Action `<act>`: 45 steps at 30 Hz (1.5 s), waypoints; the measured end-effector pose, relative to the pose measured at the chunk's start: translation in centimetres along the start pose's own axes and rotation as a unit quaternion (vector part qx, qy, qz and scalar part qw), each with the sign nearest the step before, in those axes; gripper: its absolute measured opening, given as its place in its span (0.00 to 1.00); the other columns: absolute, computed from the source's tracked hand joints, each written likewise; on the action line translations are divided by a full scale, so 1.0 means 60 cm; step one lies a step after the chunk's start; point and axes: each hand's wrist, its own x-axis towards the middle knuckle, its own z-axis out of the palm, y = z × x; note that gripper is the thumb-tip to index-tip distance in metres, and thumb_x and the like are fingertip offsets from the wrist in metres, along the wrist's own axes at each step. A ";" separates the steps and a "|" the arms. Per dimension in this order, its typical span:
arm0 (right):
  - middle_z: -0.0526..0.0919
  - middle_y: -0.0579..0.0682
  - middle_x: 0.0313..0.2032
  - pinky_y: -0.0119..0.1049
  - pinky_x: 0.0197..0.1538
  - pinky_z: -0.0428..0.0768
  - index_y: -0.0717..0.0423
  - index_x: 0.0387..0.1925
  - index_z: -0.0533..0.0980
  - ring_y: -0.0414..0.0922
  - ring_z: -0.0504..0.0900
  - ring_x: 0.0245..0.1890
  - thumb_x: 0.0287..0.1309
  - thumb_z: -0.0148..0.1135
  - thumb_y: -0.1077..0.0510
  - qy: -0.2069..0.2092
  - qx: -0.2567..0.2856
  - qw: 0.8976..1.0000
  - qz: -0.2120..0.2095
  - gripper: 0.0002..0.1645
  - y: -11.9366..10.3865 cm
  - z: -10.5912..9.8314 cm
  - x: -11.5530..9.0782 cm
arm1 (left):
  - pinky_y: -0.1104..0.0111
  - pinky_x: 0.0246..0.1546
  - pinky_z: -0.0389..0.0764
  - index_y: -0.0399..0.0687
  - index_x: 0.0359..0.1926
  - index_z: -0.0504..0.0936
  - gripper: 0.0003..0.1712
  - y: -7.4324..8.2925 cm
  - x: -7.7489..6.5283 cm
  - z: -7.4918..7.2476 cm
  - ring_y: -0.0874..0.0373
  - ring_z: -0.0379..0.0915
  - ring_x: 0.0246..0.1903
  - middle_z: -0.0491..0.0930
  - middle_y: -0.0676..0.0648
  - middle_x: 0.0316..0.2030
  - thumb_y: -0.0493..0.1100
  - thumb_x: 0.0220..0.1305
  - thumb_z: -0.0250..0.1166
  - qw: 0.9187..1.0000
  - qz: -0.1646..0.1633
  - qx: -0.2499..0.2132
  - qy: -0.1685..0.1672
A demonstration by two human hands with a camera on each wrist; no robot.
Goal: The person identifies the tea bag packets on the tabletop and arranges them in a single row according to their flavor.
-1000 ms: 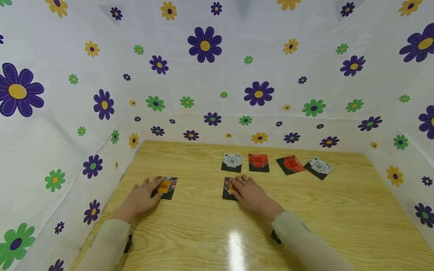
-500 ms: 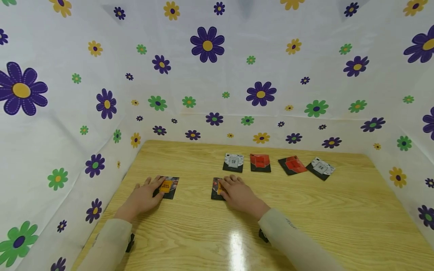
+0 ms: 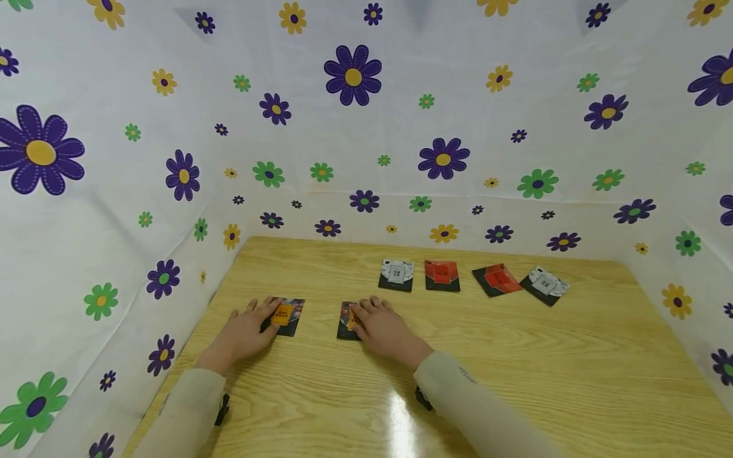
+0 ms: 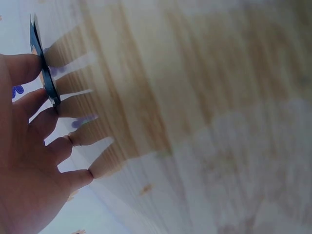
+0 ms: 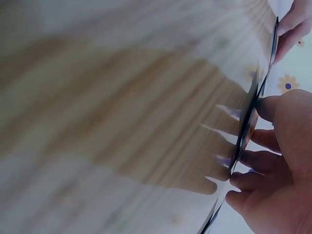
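In the head view my left hand rests on a flat square sachet with an orange label and a black lower part. Its thumb and fingertips touch the top and the left side. My right hand lies over a matching orange-labelled sachet, covering its right part. A gap of bare wood separates the two sachets. The left wrist view shows thumb and fingers extended against the thin sachet. From the right wrist, the sachet appears edge-on, flat on the table beneath the fingertips.
Toward the back lie a white-labelled sachet, a red one, another red one, tilted, and a second white one, also tilted. Flower-printed white cloth walls the wooden table at the back and sides.
My right hand has slid its sachet leftward across the table, closer to the left one. My left hand has stayed on its sachet. The view has shifted slightly.
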 end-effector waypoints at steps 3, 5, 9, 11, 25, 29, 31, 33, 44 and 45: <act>0.71 0.61 0.75 0.60 0.80 0.62 0.57 0.78 0.67 0.63 0.65 0.78 0.82 0.51 0.46 0.000 0.010 1.000 0.003 0.33 -0.008 0.002 0.009 | 0.22 0.71 0.52 0.47 0.83 0.60 0.37 0.000 0.000 0.000 0.25 0.50 0.78 0.58 0.35 0.81 0.52 0.80 0.55 1.000 -0.001 -0.004 0.001; 0.70 0.61 0.76 0.60 0.81 0.62 0.57 0.78 0.67 0.63 0.64 0.78 0.82 0.51 0.46 0.002 0.014 1.000 0.005 0.33 -0.013 0.003 0.013 | 0.22 0.71 0.52 0.47 0.83 0.60 0.37 -0.001 0.000 0.000 0.25 0.50 0.78 0.59 0.36 0.81 0.52 0.80 0.55 1.000 -0.002 -0.005 0.002; 0.71 0.62 0.75 0.59 0.81 0.62 0.57 0.78 0.67 0.63 0.64 0.78 0.82 0.52 0.45 0.005 0.017 1.000 0.008 0.33 -0.023 0.005 0.022 | 0.22 0.71 0.52 0.48 0.83 0.60 0.37 -0.002 0.001 0.002 0.25 0.50 0.78 0.59 0.36 0.81 0.52 0.80 0.55 1.000 -0.002 -0.002 0.001; 0.71 0.61 0.75 0.58 0.80 0.63 0.57 0.77 0.68 0.63 0.65 0.78 0.81 0.52 0.45 0.005 0.015 1.000 0.008 0.33 -0.028 0.007 0.026 | 0.22 0.71 0.52 0.48 0.83 0.60 0.37 -0.004 0.001 0.003 0.25 0.50 0.78 0.59 0.36 0.81 0.52 0.80 0.55 1.000 -0.003 -0.002 0.001; 0.73 0.56 0.74 0.56 0.80 0.65 0.54 0.77 0.68 0.58 0.66 0.78 0.81 0.52 0.43 -0.005 -0.021 1.000 0.006 0.33 -0.061 0.020 0.051 | 0.22 0.71 0.51 0.49 0.83 0.59 0.37 -0.008 0.006 0.004 0.25 0.50 0.79 0.58 0.36 0.81 0.53 0.80 0.55 1.000 -0.002 0.003 -0.001; 0.72 0.55 0.75 0.55 0.81 0.64 0.54 0.78 0.68 0.58 0.65 0.79 0.81 0.52 0.43 -0.012 -0.018 1.000 0.006 0.33 -0.070 0.021 0.054 | 0.22 0.71 0.51 0.50 0.84 0.58 0.37 -0.007 0.006 0.005 0.25 0.50 0.79 0.57 0.37 0.81 0.53 0.81 0.55 1.000 -0.005 0.006 -0.004; 0.72 0.55 0.75 0.55 0.81 0.63 0.54 0.78 0.67 0.58 0.65 0.79 0.81 0.51 0.43 -0.015 -0.020 1.000 0.006 0.34 -0.073 0.022 0.054 | 0.22 0.71 0.51 0.50 0.84 0.58 0.38 -0.006 0.006 0.004 0.25 0.50 0.79 0.57 0.36 0.81 0.53 0.81 0.55 1.000 -0.006 0.007 -0.007; 0.73 0.55 0.74 0.55 0.81 0.64 0.54 0.78 0.68 0.58 0.65 0.79 0.81 0.51 0.42 -0.013 -0.022 1.000 0.007 0.34 -0.076 0.021 0.054 | 0.22 0.71 0.51 0.50 0.84 0.59 0.37 -0.006 0.005 0.003 0.25 0.50 0.79 0.58 0.36 0.81 0.53 0.80 0.56 1.000 -0.006 0.006 -0.007; 0.74 0.55 0.73 0.55 0.80 0.65 0.54 0.77 0.69 0.58 0.66 0.78 0.81 0.52 0.43 -0.003 -0.020 1.000 0.005 0.33 -0.084 0.015 0.060 | 0.22 0.71 0.50 0.50 0.83 0.59 0.37 -0.003 0.004 0.001 0.25 0.50 0.79 0.58 0.36 0.81 0.52 0.81 0.55 1.000 -0.009 0.003 -0.005; 0.74 0.55 0.73 0.55 0.80 0.65 0.54 0.77 0.69 0.58 0.67 0.78 0.81 0.52 0.43 -0.002 -0.020 1.000 0.004 0.33 -0.084 0.016 0.061 | 0.22 0.71 0.50 0.50 0.83 0.59 0.37 -0.003 0.004 0.001 0.25 0.50 0.79 0.58 0.36 0.81 0.52 0.81 0.55 1.000 -0.009 0.002 -0.005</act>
